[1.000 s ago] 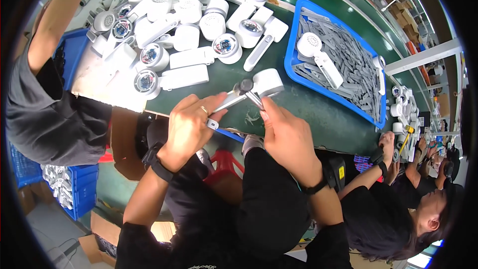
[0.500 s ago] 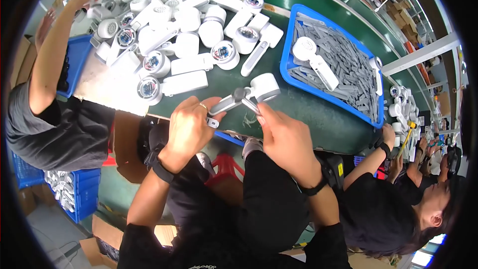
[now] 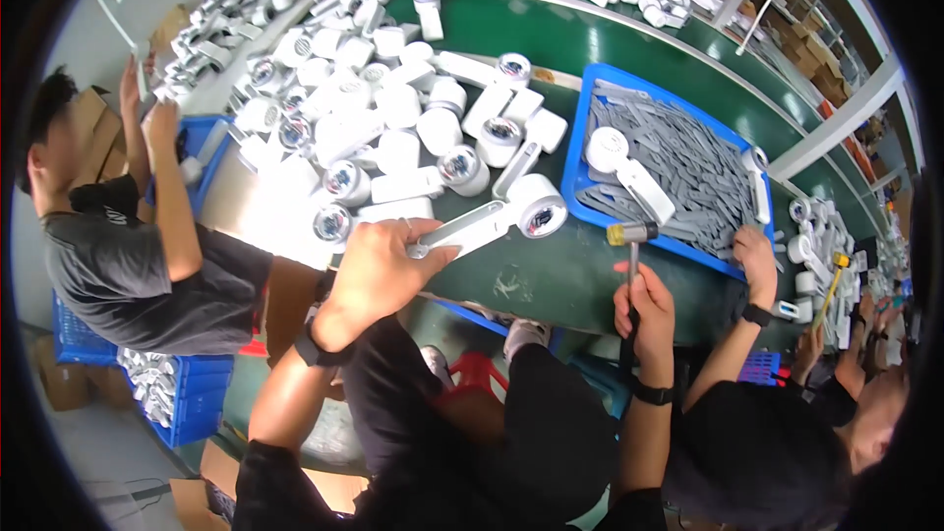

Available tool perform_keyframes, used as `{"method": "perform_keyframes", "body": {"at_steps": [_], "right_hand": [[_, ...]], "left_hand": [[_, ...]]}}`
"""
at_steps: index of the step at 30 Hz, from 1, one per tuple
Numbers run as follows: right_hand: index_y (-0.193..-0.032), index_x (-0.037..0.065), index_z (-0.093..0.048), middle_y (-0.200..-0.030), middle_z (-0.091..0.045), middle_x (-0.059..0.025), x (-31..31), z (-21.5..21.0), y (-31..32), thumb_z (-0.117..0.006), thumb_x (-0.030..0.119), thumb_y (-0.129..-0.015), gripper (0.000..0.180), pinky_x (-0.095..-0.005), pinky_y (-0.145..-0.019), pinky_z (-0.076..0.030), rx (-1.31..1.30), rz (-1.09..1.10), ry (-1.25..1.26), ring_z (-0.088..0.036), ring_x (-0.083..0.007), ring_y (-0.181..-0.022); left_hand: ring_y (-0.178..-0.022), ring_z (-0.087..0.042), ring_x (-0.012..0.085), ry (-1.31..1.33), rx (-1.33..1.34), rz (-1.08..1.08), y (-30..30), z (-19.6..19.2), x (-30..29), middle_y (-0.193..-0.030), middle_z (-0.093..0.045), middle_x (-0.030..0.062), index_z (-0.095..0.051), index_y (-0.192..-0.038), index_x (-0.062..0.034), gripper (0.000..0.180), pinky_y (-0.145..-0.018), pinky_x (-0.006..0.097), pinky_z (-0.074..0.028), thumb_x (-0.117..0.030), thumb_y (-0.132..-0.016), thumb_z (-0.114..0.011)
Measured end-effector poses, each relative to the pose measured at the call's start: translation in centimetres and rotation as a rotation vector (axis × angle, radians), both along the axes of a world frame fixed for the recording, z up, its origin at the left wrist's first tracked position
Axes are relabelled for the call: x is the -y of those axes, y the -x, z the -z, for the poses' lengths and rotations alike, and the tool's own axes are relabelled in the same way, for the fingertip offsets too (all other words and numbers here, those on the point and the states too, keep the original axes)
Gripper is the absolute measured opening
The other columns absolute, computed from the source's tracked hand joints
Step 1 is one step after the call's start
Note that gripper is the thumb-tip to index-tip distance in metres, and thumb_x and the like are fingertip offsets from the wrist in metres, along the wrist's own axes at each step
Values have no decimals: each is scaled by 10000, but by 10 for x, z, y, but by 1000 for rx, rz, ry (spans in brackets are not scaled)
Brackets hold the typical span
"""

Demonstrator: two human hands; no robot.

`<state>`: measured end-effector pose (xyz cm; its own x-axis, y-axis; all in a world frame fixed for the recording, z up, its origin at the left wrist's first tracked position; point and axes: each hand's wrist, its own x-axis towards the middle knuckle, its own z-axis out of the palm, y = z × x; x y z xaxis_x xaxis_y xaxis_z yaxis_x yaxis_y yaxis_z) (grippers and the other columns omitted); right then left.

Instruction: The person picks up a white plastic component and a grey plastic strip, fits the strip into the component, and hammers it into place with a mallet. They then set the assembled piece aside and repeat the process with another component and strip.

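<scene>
My left hand [image 3: 379, 270] is closed around the handle end of a white handheld fan body [image 3: 470, 228]. Its round head points right and shows a dark, shiny inside. A grey strip lies along the handle. To the right, my right hand [image 3: 649, 310] grips a small mallet [image 3: 631, 234] upright by its dark handle. The mallet's head is yellowish and black and stands near the front edge of a blue bin [image 3: 575, 172], apart from the fan body.
Many white fan bodies [image 3: 398, 103] are piled beyond my left hand. Grey strips [image 3: 678, 157] fill the blue bin, with a fan body [image 3: 644, 192] on top. Co-workers sit left and right; one person's hand [image 3: 755, 258] is at the bin's right corner. A red stool [image 3: 477, 371] stands below.
My right hand has moved right with the mallet, away from the fan body, and now holds it upright. The fan body has tilted in my left hand, and the view has shifted.
</scene>
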<state>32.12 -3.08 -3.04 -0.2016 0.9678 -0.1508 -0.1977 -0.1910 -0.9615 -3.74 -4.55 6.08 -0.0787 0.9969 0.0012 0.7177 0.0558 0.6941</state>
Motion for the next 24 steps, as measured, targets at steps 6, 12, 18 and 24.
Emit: {"method": "perform_keyframes", "body": {"at_steps": [6,12,18,24], "right_hand": [[-1309,10,-595,-695,-528,1,5,-3,-5,-454,230,-1116,325,-209,-441,-343,106,-14,-51,-429,-48,-498],[-1284,20,-642,-694,-565,18,1,-4,12,-501,241,-1103,319,-205,-472,-337,248,-40,-90,-453,-29,-520],[-1278,8,-634,-677,-572,10,6,-6,7,-470,197,-1095,310,-204,-452,-323,243,50,-83,-435,-33,-483],[-1239,4,-669,-665,-607,5,8,-8,4,-510,201,-1087,295,-212,-458,-354,235,75,-72,-480,-35,-497]], "left_hand": [[-705,-687,132,-50,-255,-214,56,-95,-96,-778,-754,106,-770,-1137,-18,465,-688,314,-536,-396,-866,-778],[-812,-731,371,-208,-688,-571,203,-101,-239,-811,-741,215,-769,-806,-6,484,-778,439,-568,-481,-740,-702],[-1107,-697,430,-159,-785,-792,227,-87,-271,-1159,-730,246,-759,-1087,-18,400,-941,477,-564,-255,-817,-583],[-1086,-702,428,-176,-824,-751,243,-40,-302,-1121,-744,223,-758,-1069,-58,338,-921,496,-563,-251,-848,-592]]}}
